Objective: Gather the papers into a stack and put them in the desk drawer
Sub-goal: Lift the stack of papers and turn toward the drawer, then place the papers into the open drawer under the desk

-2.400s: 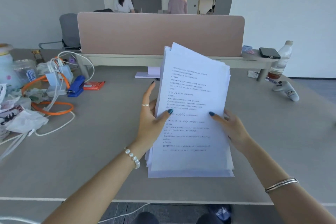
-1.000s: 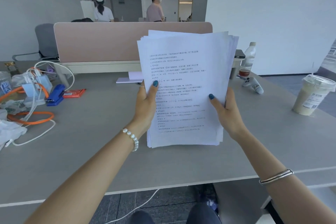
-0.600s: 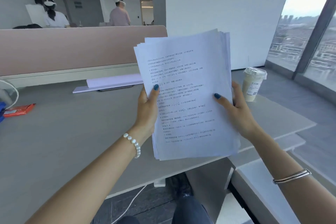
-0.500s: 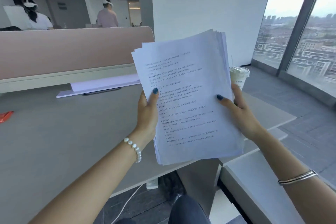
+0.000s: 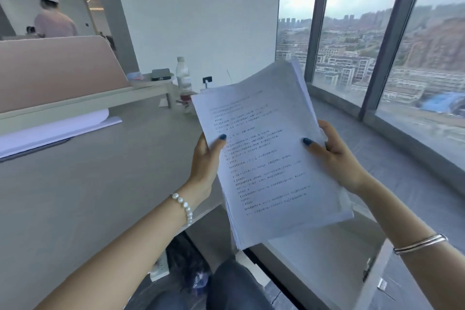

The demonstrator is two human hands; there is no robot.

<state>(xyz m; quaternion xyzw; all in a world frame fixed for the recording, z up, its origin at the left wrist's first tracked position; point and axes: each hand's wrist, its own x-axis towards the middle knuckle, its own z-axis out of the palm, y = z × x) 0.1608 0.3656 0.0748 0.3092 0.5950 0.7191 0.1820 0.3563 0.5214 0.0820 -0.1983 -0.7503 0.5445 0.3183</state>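
Observation:
A thick stack of printed white papers (image 5: 271,166) is held up in the air past the right end of the grey desk (image 5: 75,184). My left hand (image 5: 205,161) grips its left edge with the thumb on the top sheet. My right hand (image 5: 334,156) grips the right edge in the same way. Below the stack stands a low white cabinet (image 5: 327,259) beside the desk; I cannot see any drawer front on it.
A pink divider panel (image 5: 50,70) runs along the desk's back. A white sheet (image 5: 50,131) lies under its shelf. A plastic bottle (image 5: 183,83) and a dark device (image 5: 161,74) stand at the far corner. Large windows (image 5: 377,45) fill the right side. A power strip (image 5: 161,267) lies on the floor.
My view has swung right, from the desk's middle to its right end and the windows. Both hands have carried the stack to the right, off the desk, and tilted it.

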